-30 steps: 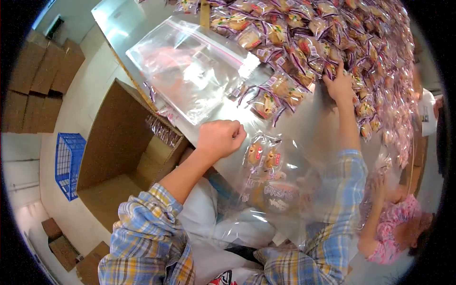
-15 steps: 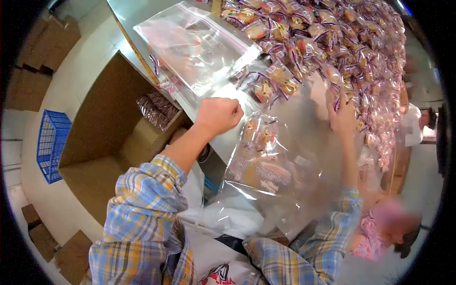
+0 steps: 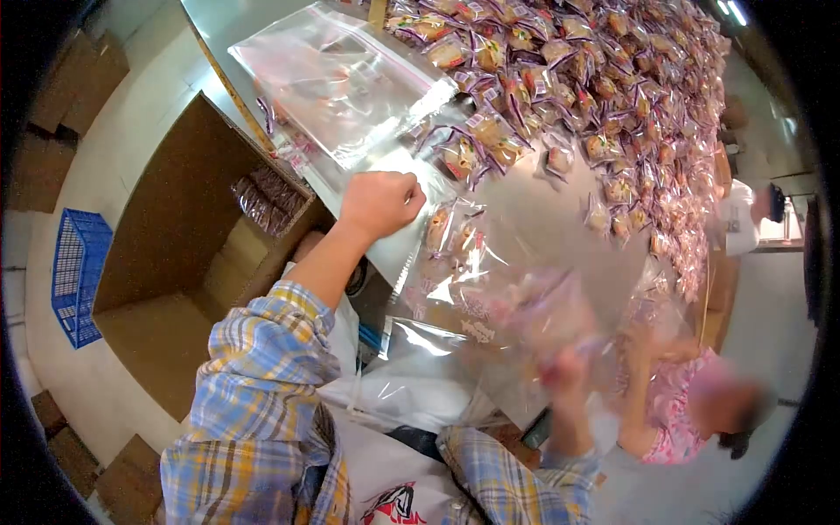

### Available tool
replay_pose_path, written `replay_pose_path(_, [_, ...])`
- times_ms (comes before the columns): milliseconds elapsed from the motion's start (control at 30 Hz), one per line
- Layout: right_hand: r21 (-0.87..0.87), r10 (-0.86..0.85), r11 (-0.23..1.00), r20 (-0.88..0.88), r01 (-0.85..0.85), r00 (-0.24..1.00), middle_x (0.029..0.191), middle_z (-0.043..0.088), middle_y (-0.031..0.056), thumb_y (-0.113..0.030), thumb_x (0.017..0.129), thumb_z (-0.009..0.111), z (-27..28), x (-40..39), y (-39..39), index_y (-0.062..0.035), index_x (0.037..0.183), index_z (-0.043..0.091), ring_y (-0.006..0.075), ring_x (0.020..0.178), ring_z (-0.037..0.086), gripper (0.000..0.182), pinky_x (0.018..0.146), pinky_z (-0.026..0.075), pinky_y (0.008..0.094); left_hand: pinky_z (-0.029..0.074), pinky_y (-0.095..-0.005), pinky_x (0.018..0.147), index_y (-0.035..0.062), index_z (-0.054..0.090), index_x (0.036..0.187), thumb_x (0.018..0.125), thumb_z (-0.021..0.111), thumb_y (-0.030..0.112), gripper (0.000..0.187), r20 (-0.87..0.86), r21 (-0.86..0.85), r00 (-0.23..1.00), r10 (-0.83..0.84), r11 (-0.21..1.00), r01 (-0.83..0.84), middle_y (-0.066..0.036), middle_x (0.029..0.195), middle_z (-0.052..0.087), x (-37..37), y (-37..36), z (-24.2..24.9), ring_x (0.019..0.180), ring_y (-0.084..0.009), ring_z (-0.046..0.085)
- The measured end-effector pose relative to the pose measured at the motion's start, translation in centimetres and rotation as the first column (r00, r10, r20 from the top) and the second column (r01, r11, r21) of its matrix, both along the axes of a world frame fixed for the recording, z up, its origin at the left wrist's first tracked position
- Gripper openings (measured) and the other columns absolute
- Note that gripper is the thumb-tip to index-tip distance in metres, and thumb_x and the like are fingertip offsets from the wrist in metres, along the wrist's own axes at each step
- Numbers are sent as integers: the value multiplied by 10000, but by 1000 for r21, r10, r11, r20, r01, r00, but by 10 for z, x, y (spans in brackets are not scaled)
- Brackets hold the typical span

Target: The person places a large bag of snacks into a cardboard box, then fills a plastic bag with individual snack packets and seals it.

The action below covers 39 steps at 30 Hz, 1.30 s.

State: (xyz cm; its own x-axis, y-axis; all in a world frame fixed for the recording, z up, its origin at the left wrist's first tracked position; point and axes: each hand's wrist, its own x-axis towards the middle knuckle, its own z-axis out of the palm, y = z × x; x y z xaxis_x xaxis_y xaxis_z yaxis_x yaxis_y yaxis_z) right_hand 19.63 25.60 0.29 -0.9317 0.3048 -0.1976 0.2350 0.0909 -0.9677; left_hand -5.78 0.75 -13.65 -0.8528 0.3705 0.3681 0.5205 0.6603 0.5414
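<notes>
My left hand (image 3: pixel 382 206) is closed in a fist over the table, beside the far-left edge of a large clear plastic bag (image 3: pixel 437 325). Whether its fingers pinch anything is hidden. Two wrapped snack packets (image 3: pixel 455 232) show through the far end of this bag, which has pink printing and reaches over the near table edge. My right hand (image 3: pixel 569 385), smeared by motion, is over the near right part of the bag. A blurred packet with purple-pink wrapping (image 3: pixel 551 306) appears to be in its fingers.
A big pile of wrapped snacks (image 3: pixel 595 79) covers the far and right table. Flat clear bags (image 3: pixel 341 83) are stacked at the far left. An open carton (image 3: pixel 166 254) holding dark packets (image 3: pixel 271 201) stands left, beside a blue crate (image 3: pixel 80 280). A person in pink (image 3: pixel 674 402) is at right.
My right hand has come back from the pile toward me, bringing a blurred packet over the bag. My left fist stays by the bag. The view has shifted slightly.
</notes>
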Motion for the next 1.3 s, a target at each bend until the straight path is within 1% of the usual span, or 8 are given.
replay_pose_path(100, [-504, 34, 861, 183, 64, 983, 1370, 559, 109, -377, 841, 812, 3, 63, -68, -59, 1566, 331, 260, 1196, 564, 926, 1003, 453, 448, 528, -457, 589, 111, 665, 700, 890, 652, 307, 274, 68, -77, 998, 9, 997, -4, -97, 687, 684, -1, 1, 1, 638, -334, 672])
replay_pose_path(333, [-631, -227, 744, 72, 221, 971, 1490, 524, 132, -397, 779, 880, -11, 136, -108, -21, 1596, 314, 260, 1328, 556, 1063, 1128, 450, 459, 512, -428, 603, 83, 703, 782, 919, 663, 356, 307, 98, -100, 995, -21, 994, 31, -127, 695, 680, -3, -4, 4, 637, -297, 678])
replay_pose_path(433, [-588, -336, 744, 83, 318, 938, 1428, 555, 144, -452, 715, 898, 2, 151, -119, -41, 1588, 334, 294, 1272, 588, 1118, 1109, 474, 486, 433, -298, 557, 22, 696, 851, 970, 717, 300, 303, 575, 568, 803, -155, 782, -256, 20, 658, 569, -3, -7, 9, 601, -90, 502])
replay_pose_path(500, [-546, -382, 742, 132, 389, 914, 1363, 587, 156, -506, 652, 916, 9, 150, -129, -63, 1583, 345, 332, 1218, 619, 1179, 1090, 496, 518, 446, -274, 637, 27, 666, 1005, 971, 704, 219, 199, 465, 638, 862, -201, 752, -168, 23, 822, 591, 37, -16, 50, 740, -69, 523])
replay_pose_path(633, [-570, -420, 711, 128, 413, 899, 1337, 592, 152, -552, 648, 897, 0, 162, -134, -92, 1577, 364, 335, 1184, 627, 1166, 1065, 510, 515, 443, -488, 995, 127, 684, 1195, 700, 899, 301, 567, 72, 83, 849, -524, 851, 518, -91, 1202, 628, 140, -53, 110, 1123, -318, 589])
replay_pose_path(867, [-643, -476, 485, 375, 593, 795, 1368, 597, 138, -452, 631, 944, -17, 216, -123, 12, 1567, 354, 277, 1175, 650, 1200, 1020, 548, 441, 390, -528, 1078, 163, 663, 1278, 721, 799, 223, 577, -23, -337, 815, -578, 772, 539, -37, 1312, 611, 200, -70, 93, 1211, -243, 566])
replay_pose_path(1067, [-726, -304, 623, 118, 291, 945, 1351, 609, 151, -524, 630, 945, -1, 185, -136, 8, 1570, 357, 291, 1126, 672, 1230, 983, 551, 418, 475, -431, 938, 140, 744, 1085, 746, 706, 140, 341, 64, -354, 769, -636, 706, 613, 12, 1060, 699, 197, -76, 97, 1004, -199, 624])
replay_pose_path(1300, [-211, 283, 936, -20, -281, 959, 1465, 469, 230, -356, 709, 873, 9, 165, -137, -83, 1532, 496, 367, 1368, 489, 945, 1149, 383, 442, 538, -361, 643, 99, 769, 976, 828, 790, 146, 156, 31, -18, 859, -511, 859, 512, -27, 863, 709, 199, -65, 102, 771, -232, 661])
